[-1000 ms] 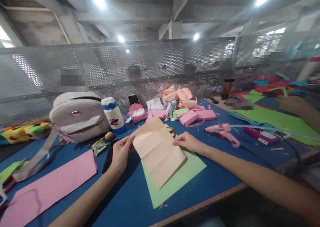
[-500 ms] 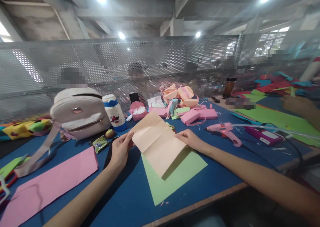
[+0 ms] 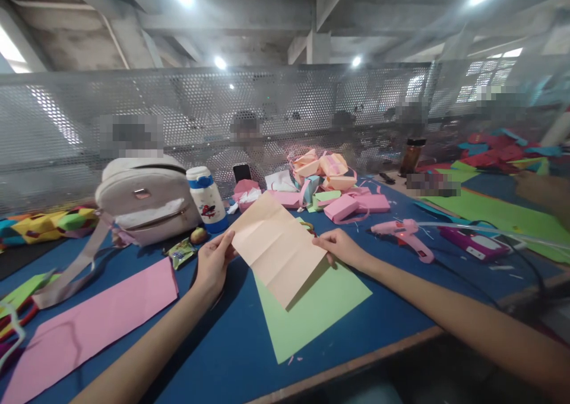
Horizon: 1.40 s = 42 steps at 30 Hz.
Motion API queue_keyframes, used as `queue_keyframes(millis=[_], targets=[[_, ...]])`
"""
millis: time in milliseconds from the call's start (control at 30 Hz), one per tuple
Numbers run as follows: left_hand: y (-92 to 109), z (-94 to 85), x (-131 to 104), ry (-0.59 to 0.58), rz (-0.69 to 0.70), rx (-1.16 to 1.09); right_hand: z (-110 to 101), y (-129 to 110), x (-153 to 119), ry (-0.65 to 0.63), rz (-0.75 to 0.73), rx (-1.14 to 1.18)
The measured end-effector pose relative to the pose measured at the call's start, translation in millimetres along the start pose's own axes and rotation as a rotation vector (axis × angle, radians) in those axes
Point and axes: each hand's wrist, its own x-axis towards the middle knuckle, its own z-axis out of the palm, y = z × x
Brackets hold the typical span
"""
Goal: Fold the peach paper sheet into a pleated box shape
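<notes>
A creased peach paper (image 3: 278, 247) is held up between my two hands, tilted above the table. My left hand (image 3: 214, 261) pinches its left corner between thumb and fingers. At its right corner, my right hand (image 3: 341, 247) grips the edge with closed fingers. Under the peach paper lies a light green sheet (image 3: 312, 315), partly covered by it. To the left of my left forearm is a long pink paper (image 3: 102, 327). A pink glue gun (image 3: 407, 235) rests to the right of my right hand.
Along the back stand a white backpack (image 3: 146, 205), a bottle (image 3: 207, 202) and a phone (image 3: 241, 172), beside piled paper boxes (image 3: 329, 169). A purple box (image 3: 472, 242) and cables lie at right. Another person's hand (image 3: 541, 193) shows at the far right.
The peach paper has turned slightly and lies flatter to the view, showing more of its creases. Both hands keep their hold. The whole view has shifted a little.
</notes>
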Motion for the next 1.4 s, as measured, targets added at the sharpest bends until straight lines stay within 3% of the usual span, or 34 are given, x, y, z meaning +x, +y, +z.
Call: queue_keyframes(millis=[267, 433, 633, 800, 967, 1167, 1400], targets=[[1, -7.3, 9, 0.036, 0.009, 0.031, -1, -1, 0, -0.03, -0.021, 0.026], [7, -6.6, 8, -0.087, -0.026, 0.113, -5, -4, -2, -0.016, -0.065, 0.04], [19, 23.0, -12, -0.291, -0.064, 0.231, -4, -22, -1, -0.025, -0.066, 0.128], [23, 44.8, -20, -0.336, -0.043, 0.239, -3, -29, 0, 0.02, -0.043, 0.162], [11, 46.5, -30, -0.39, -0.133, 0.233, -4, -21, 3, 0.135, -0.044, 0.181], [-8, 43.9, -46, -0.51, -0.258, 0.254, -1, -14, 3, 0.153, -0.036, 0.218], [-12, 38.9, -44, -0.495, -0.199, 0.296, 2, -14, -1, 0.091, -0.014, 0.252]])
